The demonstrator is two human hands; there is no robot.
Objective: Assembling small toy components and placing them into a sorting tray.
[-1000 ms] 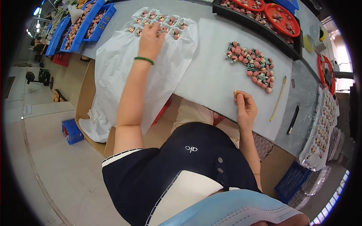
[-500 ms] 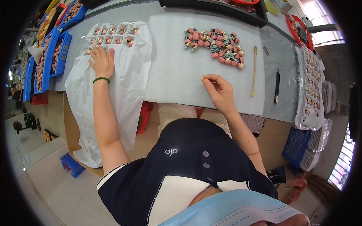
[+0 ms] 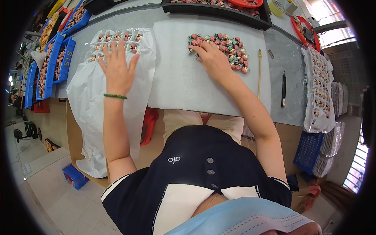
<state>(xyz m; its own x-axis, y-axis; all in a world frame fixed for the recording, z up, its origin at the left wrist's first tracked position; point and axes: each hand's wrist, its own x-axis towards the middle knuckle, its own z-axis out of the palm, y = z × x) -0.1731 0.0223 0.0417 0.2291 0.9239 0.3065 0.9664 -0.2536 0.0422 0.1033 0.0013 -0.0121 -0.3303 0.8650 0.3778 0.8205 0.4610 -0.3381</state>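
My left hand [image 3: 118, 72] is spread wide, its fingertips over a white tray [image 3: 105, 36] whose pockets hold small pink-and-green figurines with round heads. Thin white sheeting [image 3: 113, 90] lies over the tray's near part and hangs off the table edge. My right hand [image 3: 214, 62] is at the left end of a pile of the same figurines [image 3: 237, 58]. Its fingers are bent round a figurine [image 3: 191, 48] at the pile's edge; the fingertips are partly hidden. The pile rests on a white foam mat [image 3: 176, 82].
Right of the pile lie a thin yellow-handled tool [image 3: 259, 74] and a black pen-like tool [image 3: 283, 90]. A filled tray in clear wrap [image 3: 319, 90] stands at the right edge. Blue bins [image 3: 65, 58] flank the left; a black tray [image 3: 215, 11] is at the back.
My right hand has moved forward and left from the bare mat to the pile. My left hand has shifted right and lifted off the sheeting, its fingers spread.
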